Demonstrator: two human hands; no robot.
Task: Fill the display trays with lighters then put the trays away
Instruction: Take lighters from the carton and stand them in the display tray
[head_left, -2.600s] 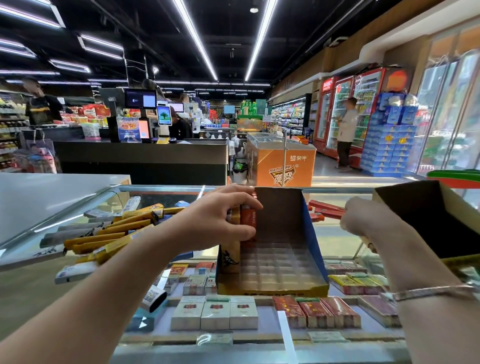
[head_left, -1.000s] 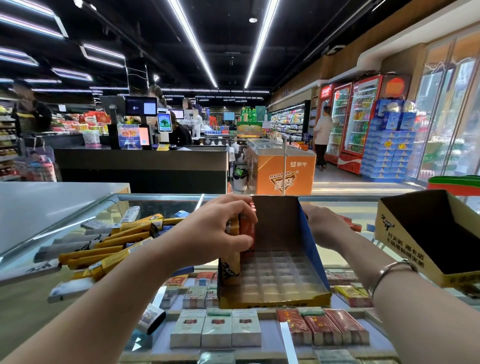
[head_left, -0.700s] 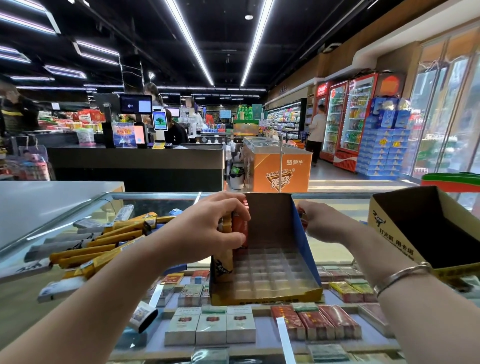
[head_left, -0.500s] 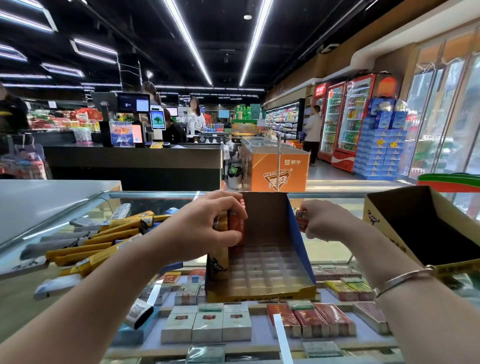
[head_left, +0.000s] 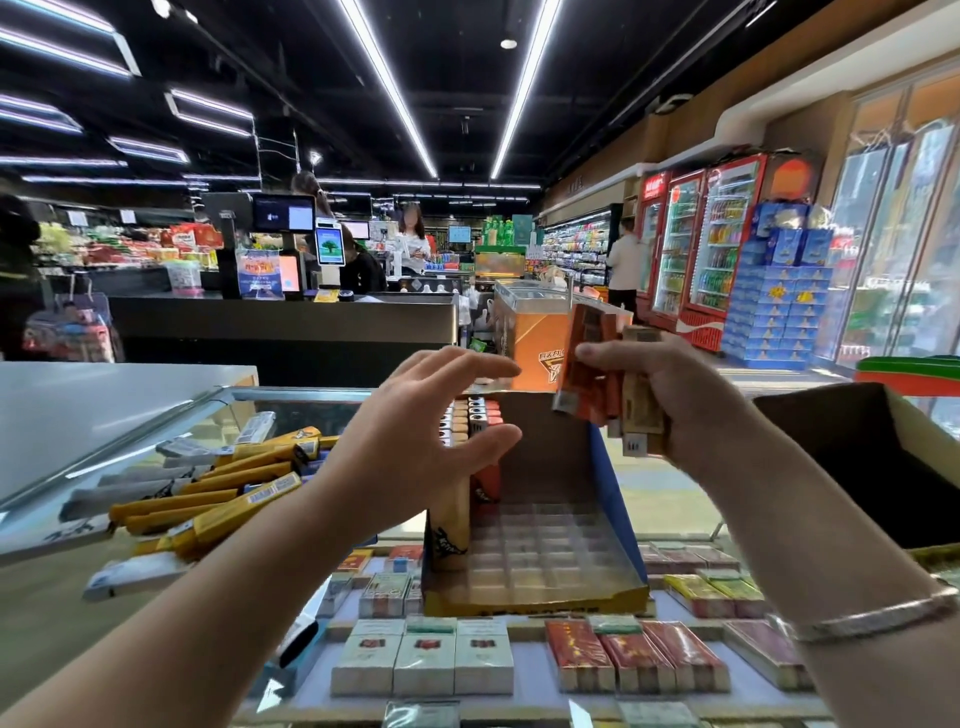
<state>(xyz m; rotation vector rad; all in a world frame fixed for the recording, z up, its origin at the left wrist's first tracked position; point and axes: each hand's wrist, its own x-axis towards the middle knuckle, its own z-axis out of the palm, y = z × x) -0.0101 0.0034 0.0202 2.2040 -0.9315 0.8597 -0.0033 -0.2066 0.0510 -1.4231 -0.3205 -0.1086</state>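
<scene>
Yellow packs (head_left: 208, 499) lie heaped at left of frame on the glass counter (head_left: 670, 499); count uncertain, as they overlap and the pile is partly behind the left forearm.

Left hand (head_left: 415, 441), centre-left: fingers straight and spread, thumb apart, holding nothing. It hovers in front of the lighters (head_left: 470, 421) standing in the tray (head_left: 535, 551). Lighters occupy only the tray's back-left corner; roughly two columns show, exact count hidden by the hand. Remaining tray slots visible, clear plastic, unfilled. Tray sits on the counter at frame centre, blue right wall, yellow front lip.

Right hand (head_left: 670, 400), centre-right, raised above the tray's right wall: fingers curled round a bundle (head_left: 597, 374) of lighter strips, orange and tan. At least three strips, edges blurred; lower ends hidden by fingers.

Second box (head_left: 883, 457) at right edge, dark inside, cut off by the frame; contents not discernible. One bracelet (head_left: 872, 616) on the right wrist.

Under the glass, lower frame: cigarette packs (head_left: 423, 657), three white at centre, about three red to their right, others cut off.
</scene>
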